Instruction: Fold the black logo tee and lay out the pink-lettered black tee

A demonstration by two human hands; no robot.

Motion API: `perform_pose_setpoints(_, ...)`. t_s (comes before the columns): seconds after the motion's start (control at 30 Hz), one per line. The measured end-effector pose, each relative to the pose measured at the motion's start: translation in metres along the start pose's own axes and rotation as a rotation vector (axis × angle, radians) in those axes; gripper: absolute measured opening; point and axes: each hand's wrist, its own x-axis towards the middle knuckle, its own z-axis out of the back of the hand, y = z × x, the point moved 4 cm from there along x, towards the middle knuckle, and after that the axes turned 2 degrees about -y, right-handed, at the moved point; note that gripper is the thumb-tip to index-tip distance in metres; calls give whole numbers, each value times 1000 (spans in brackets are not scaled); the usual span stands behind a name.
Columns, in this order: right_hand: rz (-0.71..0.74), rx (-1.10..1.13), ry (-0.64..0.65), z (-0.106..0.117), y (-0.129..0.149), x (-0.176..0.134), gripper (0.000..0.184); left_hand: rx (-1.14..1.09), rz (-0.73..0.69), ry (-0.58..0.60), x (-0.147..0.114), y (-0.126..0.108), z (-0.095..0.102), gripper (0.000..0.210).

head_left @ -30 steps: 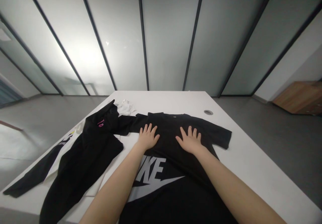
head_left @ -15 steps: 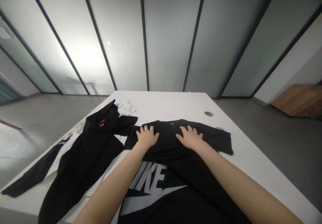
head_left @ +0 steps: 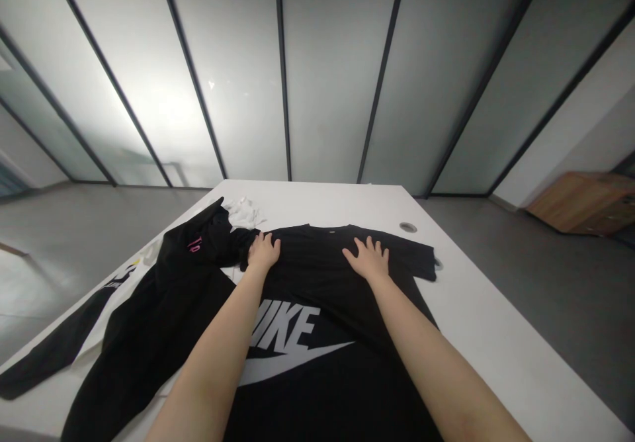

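A black T-shirt (head_left: pixel 317 276) with large grey "NIKE" lettering and a swoosh lies spread on the white table, its neckline facing away from me. My left hand (head_left: pixel 264 250) rests on its left shoulder and sleeve, fingers apart and pressing down on the cloth. On the right side of the chest, just below the collar, my right hand (head_left: pixel 370 258) lies flat with spread fingers. Neither hand grips the fabric. The shirt's right sleeve (head_left: pixel 417 257) stretches out beyond my right hand. My left forearm covers part of the lettering.
To the left lies a black garment (head_left: pixel 163 296) with pink lettering, close to the shirt's left sleeve. Under and beside it are a white and black garment (head_left: pixel 94 326) and crumpled white cloth (head_left: pixel 243 212). The white table (head_left: pixel 496 336) has a round grommet (head_left: pixel 408 227) at the right.
The shirt's collar and shoulders have shifted away from me and lie smoother. My left hand has moved left onto the sleeve; my right hand has moved slightly up the chest.
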Motion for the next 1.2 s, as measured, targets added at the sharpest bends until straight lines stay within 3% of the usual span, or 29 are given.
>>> perform_pose_setpoints(0.1, -4, 77, -101, 4, -8, -1, 62, 31, 7, -25, -6, 8, 3, 55)
perform_pose_setpoints(0.2, 20, 119, -184, 10, -16, -3, 52, 26, -41, -62, -11, 1, 15, 53)
perform_pose_setpoints(0.33, 73, 43, -102, 6, -11, -10, 53, 64, -115, -51, -23, -27, 30, 49)
perform_pose_setpoints(0.4, 66, -19, -14, -1, -4, -13, 59, 98, -145, 19, -33, -44, 25, 54)
perform_pose_setpoints(0.5, 6, -72, 70, -7, 5, -12, 66, 135, -150, 167, -47, -62, 1, 69)
perform_pose_setpoints(0.57, -20, -84, 97, -8, 9, -8, 69, 152, -149, 203, -50, -68, -16, 75)
perform_pose_setpoints(0.7, -43, -79, 85, -5, 10, 3, 70, 149, -203, 185, -35, -69, -30, 79)
perform_pose_setpoints(0.9, 31, 26, -8, -1, 3, 22, 66, 62, -220, 104, -13, -62, -25, 67)
perform_pose_setpoints(1.07, 83, 86, -119, 7, 1, 24, 50, 38, -135, -6, -29, -58, -23, 64)
perform_pose_setpoints(1.2, 115, 87, -163, 12, 3, 11, 42, 66, -101, -18, -49, -57, -22, 65)
